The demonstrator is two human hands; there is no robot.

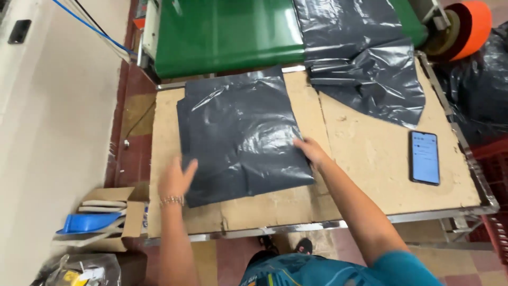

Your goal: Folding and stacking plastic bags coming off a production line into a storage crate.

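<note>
A dark grey plastic bag lies flat on the cardboard-covered table. My left hand, with a bracelet at the wrist, is open at the bag's lower left edge, fingers spread and blurred. The fingers of my right hand rest flat on the bag's right edge. More dark grey plastic film hangs down from a green conveyor at the back and spills onto the table's far right part.
A smartphone with a lit screen lies on the table at right. An orange roll sits at the top right beside dark bags. A cardboard box holding a blue object stands on the floor at left.
</note>
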